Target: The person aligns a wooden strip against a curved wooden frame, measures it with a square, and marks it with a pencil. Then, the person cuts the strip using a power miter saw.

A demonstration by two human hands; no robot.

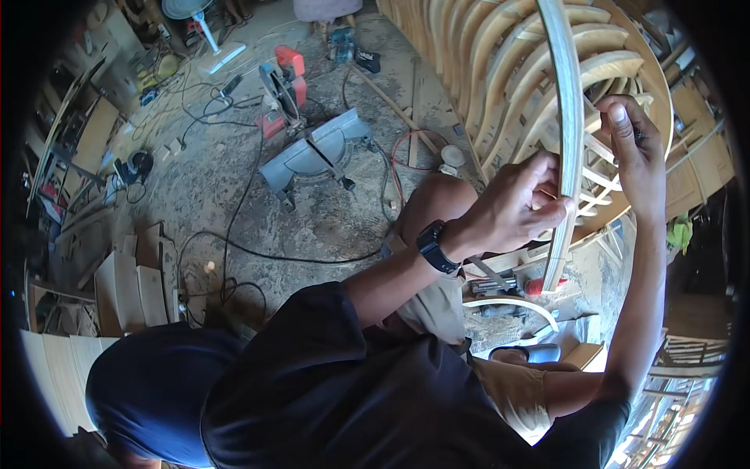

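Observation:
My left hand (519, 197), with a dark watch on its wrist, grips a long, thin wooden strip (570, 102) between thumb and fingers. The strip runs from the top edge down past the hand, its lower end near the floor. Raised to the right of it, my right hand (637, 148) has curled fingers and the thumb up. A small dark thing shows at those fingers, too little of it to name. Behind both hands stands a boat-shaped wooden frame (539, 62) with several curved ribs. The strip passes in front of these ribs; whether it touches them I cannot tell.
A mitre saw (308, 152) sits on the stained floor to the left, with black cables (312, 259) trailing around it. Tools (496, 285) and a curved wooden piece (519, 305) lie below my left hand. Boards (125, 289) lean at the far left. A stand fan (187, 9) is at the back.

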